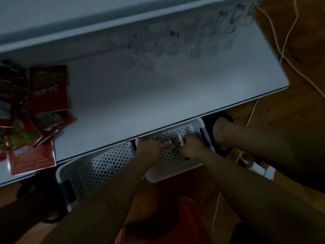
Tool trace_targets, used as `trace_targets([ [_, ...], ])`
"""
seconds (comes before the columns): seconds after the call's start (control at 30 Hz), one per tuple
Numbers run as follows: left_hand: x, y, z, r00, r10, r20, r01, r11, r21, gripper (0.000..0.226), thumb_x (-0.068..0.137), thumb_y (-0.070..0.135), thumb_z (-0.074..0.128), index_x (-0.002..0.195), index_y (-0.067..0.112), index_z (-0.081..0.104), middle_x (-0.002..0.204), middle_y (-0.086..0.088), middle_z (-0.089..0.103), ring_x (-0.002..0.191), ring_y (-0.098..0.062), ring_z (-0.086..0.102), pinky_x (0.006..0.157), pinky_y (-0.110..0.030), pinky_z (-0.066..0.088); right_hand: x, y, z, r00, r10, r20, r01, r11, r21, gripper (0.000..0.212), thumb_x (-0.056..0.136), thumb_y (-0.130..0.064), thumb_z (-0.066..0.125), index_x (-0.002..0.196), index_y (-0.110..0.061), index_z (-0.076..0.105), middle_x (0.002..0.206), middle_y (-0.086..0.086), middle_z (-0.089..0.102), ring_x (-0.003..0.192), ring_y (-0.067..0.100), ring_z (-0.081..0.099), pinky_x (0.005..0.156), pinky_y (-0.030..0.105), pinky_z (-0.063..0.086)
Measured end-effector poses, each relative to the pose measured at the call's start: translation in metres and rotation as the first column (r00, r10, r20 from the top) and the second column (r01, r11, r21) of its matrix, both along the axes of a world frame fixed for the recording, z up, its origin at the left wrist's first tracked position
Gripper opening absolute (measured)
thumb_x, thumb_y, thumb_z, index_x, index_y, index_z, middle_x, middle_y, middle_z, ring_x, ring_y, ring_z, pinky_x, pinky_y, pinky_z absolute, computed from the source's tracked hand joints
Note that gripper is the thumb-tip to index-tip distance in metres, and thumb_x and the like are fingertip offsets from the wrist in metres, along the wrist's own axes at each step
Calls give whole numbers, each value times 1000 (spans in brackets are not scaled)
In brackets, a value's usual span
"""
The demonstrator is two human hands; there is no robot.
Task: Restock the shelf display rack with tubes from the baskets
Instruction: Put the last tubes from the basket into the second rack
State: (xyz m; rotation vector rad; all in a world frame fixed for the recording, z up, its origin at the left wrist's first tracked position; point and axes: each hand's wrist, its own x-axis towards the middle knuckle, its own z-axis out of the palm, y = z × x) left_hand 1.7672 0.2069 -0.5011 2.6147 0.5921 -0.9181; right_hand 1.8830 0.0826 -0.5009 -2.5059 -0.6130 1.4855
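Observation:
Two white perforated baskets sit on the floor under the front edge of a white table: the left basket [91, 171] and the right basket [177, 164]. Both my hands reach down into the right basket. My left hand [148, 147] grips small pinkish tubes [166, 144], though the dim light blurs them. My right hand [192, 147] curls round a pale tube [181, 137] that sticks up past its fingers. A clear display rack [177, 41] with round holes stands at the back right of the table; its slots look faint and blurred.
Red snack packets [40, 106] lie piled on the table's left side. My right foot in a dark slipper [221, 131] rests beside the right basket. White cables [279, 50] run over the wooden floor at right. A red stool [175, 224] sits below my arms.

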Motion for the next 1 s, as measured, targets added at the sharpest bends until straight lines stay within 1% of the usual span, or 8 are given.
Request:
trace_targets([
  [0.07, -3, 6, 20, 987, 162, 14, -158, 974, -161, 49, 92, 59, 42, 97, 14, 61, 91, -8, 66, 71, -21, 62, 79, -33, 51, -2, -1, 16, 997, -73, -20, 73, 997, 30, 24, 87, -9, 52, 65, -14, 44, 67, 5, 47, 59, 17, 46, 50, 24, 36],
  [0.13, -9, 12, 39, 964, 262, 49, -241, 935, -258, 52, 81, 65, 57, 92, 15, 65, 85, -6, 66, 71, -19, 64, 68, -32, 56, -6, -1, 34, 992, -113, -56, 117, 990, 78, 29, 89, -9, 52, 61, -15, 45, 65, 5, 49, 59, 17, 48, 50, 23, 36],
  [0.3, -27, 27, 107, 912, 351, 210, -273, 905, -328, 40, 62, 53, 81, 77, 18, 70, 77, 1, 66, 72, -14, 61, 53, -23, 42, -17, 13, 93, 989, -18, -145, 49, 976, 214, 26, 91, -37, 60, 89, -12, 65, 87, 8, 67, 79, 19, 64, 69, 29, 51],
  [0.43, -37, 39, 181, 902, 324, 286, -243, 927, -284, 28, 58, 34, 84, 68, 14, 68, 68, 0, 58, 62, -18, 54, 46, -25, 32, -18, 32, 150, 987, 72, -142, -24, 948, 318, 24, 85, -29, 70, 98, -9, 67, 100, 11, 69, 94, 22, 66, 80, 31, 55],
  [0.53, -44, 50, 234, 892, 288, 348, -196, 941, -277, 29, 63, 36, 83, 70, 13, 67, 64, -1, 57, 56, -17, 48, 46, -26, 29, -22, 41, 201, 978, 199, -68, -157, 907, 390, 19, 85, -22, 71, 97, -7, 69, 95, 8, 71, 90, 22, 67, 81, 33, 57],
  [0.67, -44, 63, 304, 865, 219, 452, -135, 968, -209, 32, 69, 46, 79, 76, 17, 69, 69, -1, 65, 64, -19, 57, 57, -28, 40, -25, 50, 278, 954, 269, 134, -298, 798, 524, 8, 82, -15, 72, 79, -21, 67, 81, -2, 69, 77, 13, 65, 76, 32, 56],
  [0.83, -48, 79, 375, 716, 212, 665, -191, 976, -106, 31, 73, 45, 77, 72, 17, 66, 63, 0, 60, 55, -14, 51, 49, -27, 34, -26, 69, 357, 931, 149, 332, -343, 663, 665, 9, 81, -15, 73, 89, -13, 68, 82, 1, 71, 76, 17, 67, 71, 34, 56],
  [1.0, -54, 108, 409, 584, 239, 776, -264, 960, -97, 34, 74, 42, 77, 65, 12, 65, 53, -3, 54, 44, -13, 41, 44, -25, 28, -26, 93, 406, 879, -17, 477, -384, 571, 726, 12, 76, -22, 79, 80, -17, 69, 76, -2, 71, 70, 13, 68, 71, 37, 58],
])
